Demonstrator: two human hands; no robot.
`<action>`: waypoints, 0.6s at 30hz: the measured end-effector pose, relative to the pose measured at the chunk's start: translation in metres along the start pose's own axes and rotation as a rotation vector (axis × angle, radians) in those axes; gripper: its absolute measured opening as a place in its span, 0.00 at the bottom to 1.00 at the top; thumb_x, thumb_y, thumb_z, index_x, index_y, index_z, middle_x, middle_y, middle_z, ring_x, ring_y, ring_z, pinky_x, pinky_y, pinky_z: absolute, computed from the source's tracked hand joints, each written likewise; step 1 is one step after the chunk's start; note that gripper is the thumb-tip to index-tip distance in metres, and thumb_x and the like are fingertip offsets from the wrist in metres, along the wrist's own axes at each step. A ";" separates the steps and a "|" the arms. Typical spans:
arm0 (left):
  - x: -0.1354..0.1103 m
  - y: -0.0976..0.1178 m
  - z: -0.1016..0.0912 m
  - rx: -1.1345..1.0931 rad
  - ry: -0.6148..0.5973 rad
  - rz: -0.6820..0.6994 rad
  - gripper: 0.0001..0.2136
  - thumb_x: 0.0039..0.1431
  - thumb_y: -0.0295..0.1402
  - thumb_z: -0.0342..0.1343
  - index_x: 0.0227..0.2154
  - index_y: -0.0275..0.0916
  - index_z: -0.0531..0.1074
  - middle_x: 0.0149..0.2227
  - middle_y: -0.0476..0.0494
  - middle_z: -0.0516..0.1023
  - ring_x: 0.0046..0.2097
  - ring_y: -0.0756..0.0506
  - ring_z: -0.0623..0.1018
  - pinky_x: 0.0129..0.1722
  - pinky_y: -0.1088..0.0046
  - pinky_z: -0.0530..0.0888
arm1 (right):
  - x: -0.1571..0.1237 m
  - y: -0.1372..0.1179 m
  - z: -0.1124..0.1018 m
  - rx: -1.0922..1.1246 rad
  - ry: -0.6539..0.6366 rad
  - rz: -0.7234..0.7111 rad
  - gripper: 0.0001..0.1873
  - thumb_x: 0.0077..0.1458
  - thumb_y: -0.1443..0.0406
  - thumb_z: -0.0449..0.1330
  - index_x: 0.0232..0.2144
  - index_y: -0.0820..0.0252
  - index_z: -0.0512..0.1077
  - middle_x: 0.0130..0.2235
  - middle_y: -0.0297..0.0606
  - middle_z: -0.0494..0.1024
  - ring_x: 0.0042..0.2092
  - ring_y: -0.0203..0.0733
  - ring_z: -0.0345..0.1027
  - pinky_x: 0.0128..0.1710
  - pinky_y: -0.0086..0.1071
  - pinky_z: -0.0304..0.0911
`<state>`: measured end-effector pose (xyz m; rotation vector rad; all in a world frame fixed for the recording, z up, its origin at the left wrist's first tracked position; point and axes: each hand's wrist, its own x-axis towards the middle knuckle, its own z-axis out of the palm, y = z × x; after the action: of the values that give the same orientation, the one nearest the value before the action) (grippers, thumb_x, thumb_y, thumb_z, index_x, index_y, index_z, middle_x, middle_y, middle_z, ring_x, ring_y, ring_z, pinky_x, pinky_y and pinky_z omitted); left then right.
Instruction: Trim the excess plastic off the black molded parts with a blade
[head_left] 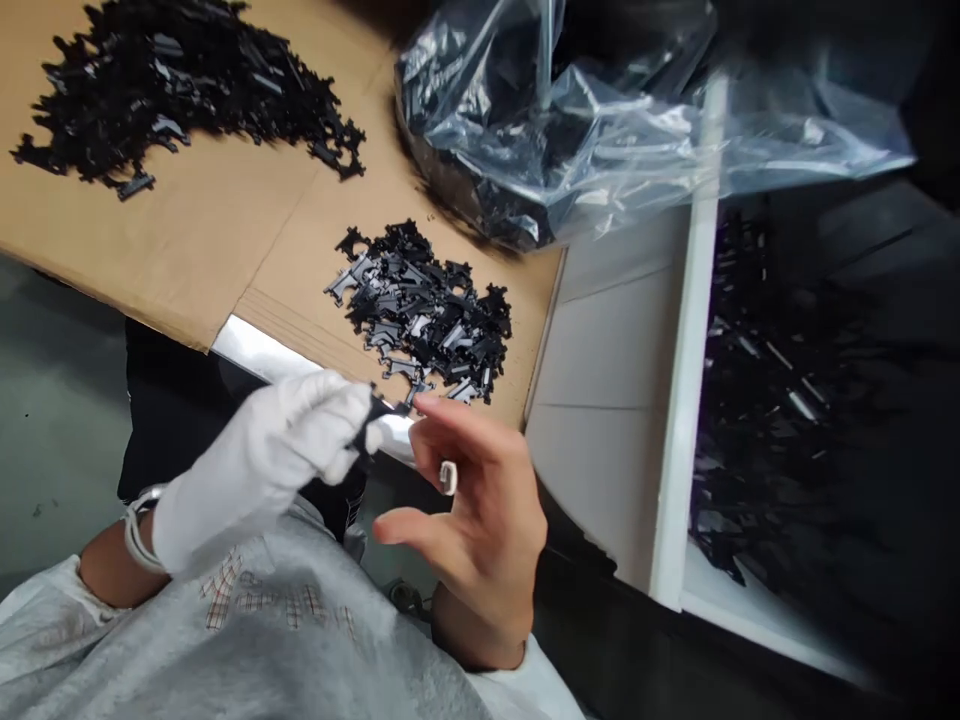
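My left hand wears a white glove and is closed, pinching a small black plastic part at its fingertips. My bare right hand is right beside it, fingers curled, with the index fingertip touching the same part. A small light object sits at a finger of the right hand. Just beyond both hands lies a small heap of black plastic parts on brown cardboard.
A larger heap of black parts covers the far left of the cardboard. A clear plastic bag with more parts lies at the back. A white box at the right holds many black parts.
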<state>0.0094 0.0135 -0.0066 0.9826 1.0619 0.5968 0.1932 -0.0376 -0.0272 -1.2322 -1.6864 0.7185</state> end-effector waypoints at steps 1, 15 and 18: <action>0.003 -0.002 0.003 0.005 -0.022 0.045 0.16 0.73 0.42 0.54 0.28 0.41 0.68 0.27 0.51 0.70 0.32 0.48 0.70 0.37 0.71 0.70 | 0.003 0.001 -0.002 -0.048 -0.008 0.002 0.32 0.64 0.47 0.72 0.65 0.48 0.73 0.45 0.36 0.85 0.37 0.42 0.81 0.39 0.34 0.81; 0.049 -0.005 -0.015 0.519 -0.171 0.342 0.13 0.75 0.33 0.52 0.34 0.40 0.78 0.39 0.44 0.85 0.41 0.44 0.82 0.43 0.70 0.73 | 0.038 0.027 -0.019 -0.426 -0.145 -0.061 0.17 0.75 0.55 0.63 0.60 0.55 0.76 0.38 0.36 0.82 0.31 0.41 0.78 0.31 0.31 0.77; 0.056 0.001 -0.034 0.810 0.035 0.348 0.10 0.75 0.32 0.55 0.43 0.43 0.83 0.46 0.45 0.89 0.46 0.43 0.85 0.48 0.70 0.75 | 0.052 0.033 -0.026 -0.556 -0.137 -0.089 0.19 0.75 0.50 0.61 0.53 0.56 0.79 0.36 0.37 0.81 0.27 0.42 0.72 0.29 0.35 0.73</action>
<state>0.0011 0.0720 -0.0354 1.8948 1.1951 0.4586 0.2250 0.0207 -0.0276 -1.4923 -2.1266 0.2860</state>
